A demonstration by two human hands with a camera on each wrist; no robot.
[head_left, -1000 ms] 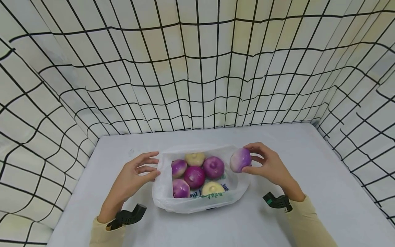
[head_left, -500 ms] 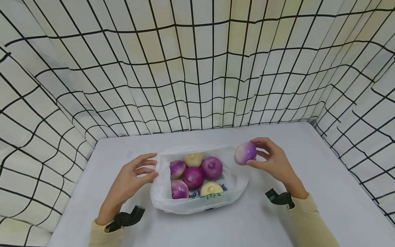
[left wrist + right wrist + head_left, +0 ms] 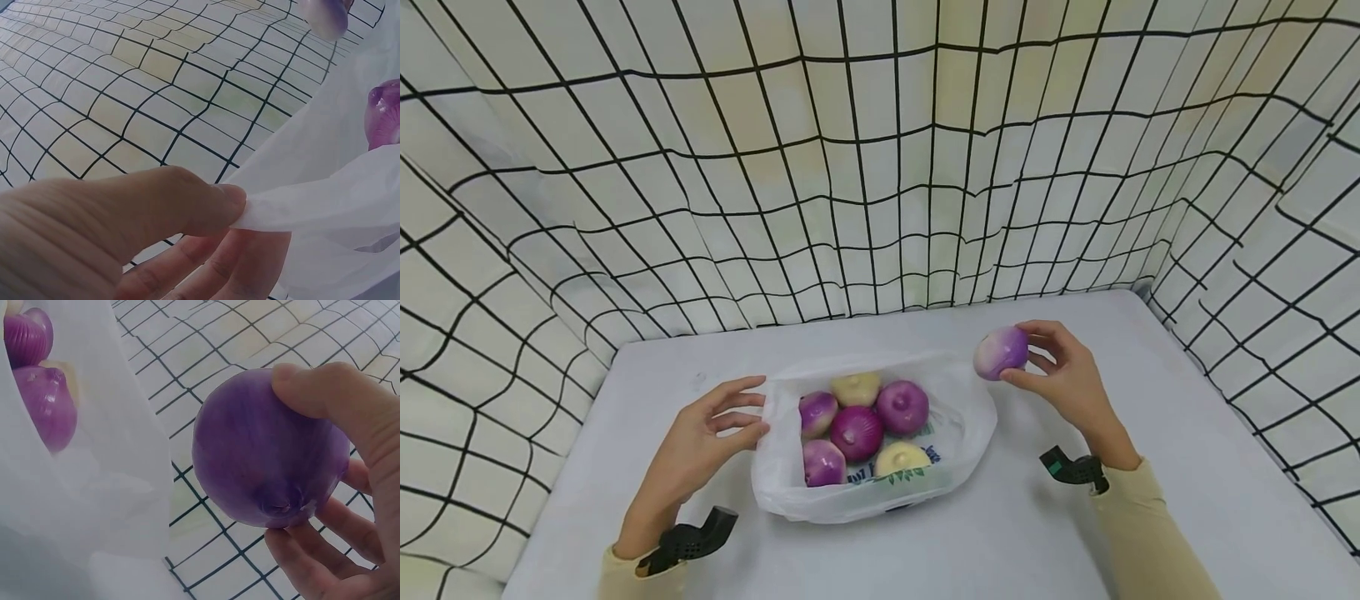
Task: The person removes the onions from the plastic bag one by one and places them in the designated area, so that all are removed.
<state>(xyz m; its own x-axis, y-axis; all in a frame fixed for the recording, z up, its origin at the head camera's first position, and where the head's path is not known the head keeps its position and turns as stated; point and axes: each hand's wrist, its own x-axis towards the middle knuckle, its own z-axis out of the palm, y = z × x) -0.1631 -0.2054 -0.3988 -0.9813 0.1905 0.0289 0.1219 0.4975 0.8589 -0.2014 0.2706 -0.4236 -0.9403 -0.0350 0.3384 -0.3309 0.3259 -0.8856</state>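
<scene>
A white plastic bag (image 3: 880, 498) lies open on the table with several onions inside. Among these are a dark red onion (image 3: 857, 433) in the middle, a purple onion (image 3: 902, 407) beside it, and two pale yellow ones, front and back. At the bag's left edge, my left hand (image 3: 703, 442) pinches the thin plastic between thumb and fingers, as the left wrist view shows. My right hand (image 3: 1067, 371) holds a purple-and-white onion (image 3: 1001, 353) by its sides, in the air just beyond the bag's right rear edge. Its purple end with a small nub faces the right wrist view.
A white-covered table (image 3: 1000, 533) bears the bag. White sheeting with a black grid (image 3: 880, 167) rises behind the table and at both sides. A dark wrist camera (image 3: 688, 542) sits on each forearm.
My right hand has carried the purple-and-white onion away from the bag, to the right and back. My left hand stays at the bag's left edge. The head view has shifted slightly.
</scene>
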